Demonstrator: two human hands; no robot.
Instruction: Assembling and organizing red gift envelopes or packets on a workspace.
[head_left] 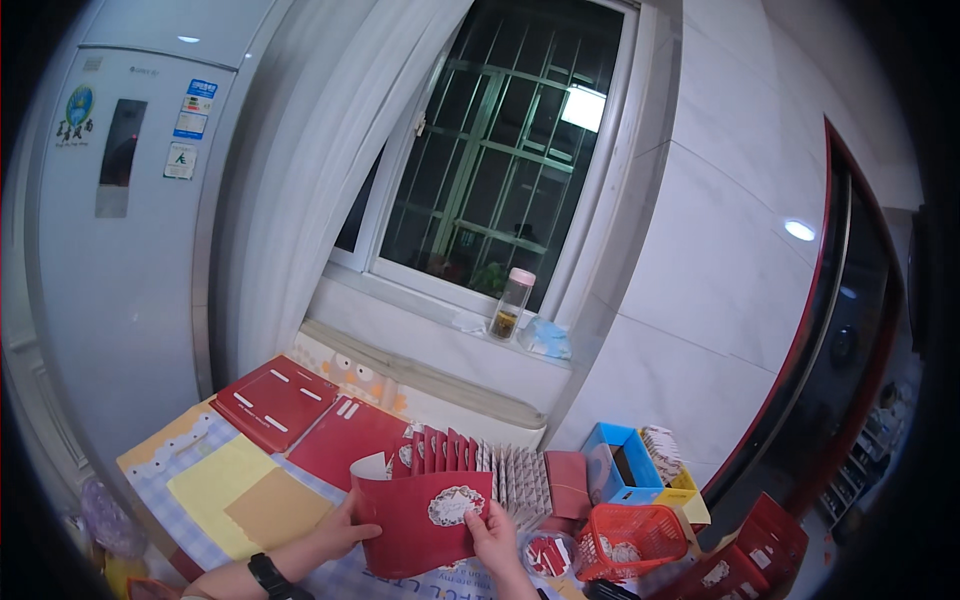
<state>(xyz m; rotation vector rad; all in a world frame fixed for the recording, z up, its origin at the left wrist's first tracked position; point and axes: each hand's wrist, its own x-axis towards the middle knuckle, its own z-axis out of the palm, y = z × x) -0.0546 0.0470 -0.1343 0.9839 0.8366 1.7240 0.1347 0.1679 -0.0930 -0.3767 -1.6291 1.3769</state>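
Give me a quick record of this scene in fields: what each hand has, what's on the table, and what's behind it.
left hand: grips the left edge of a red card
right hand: pinches the card's right edge, by its white lace emblem
behind the card: row of upright red cards
table right: red basket, blue box
table left: flat red sheets, yellow paper
windowsill: jar with pink lid

The person is wearing a black watch (267, 574) on the left wrist. Both forearms are showing bare, with no sleeves; the right hand (497, 540) is wearing nothing visible.
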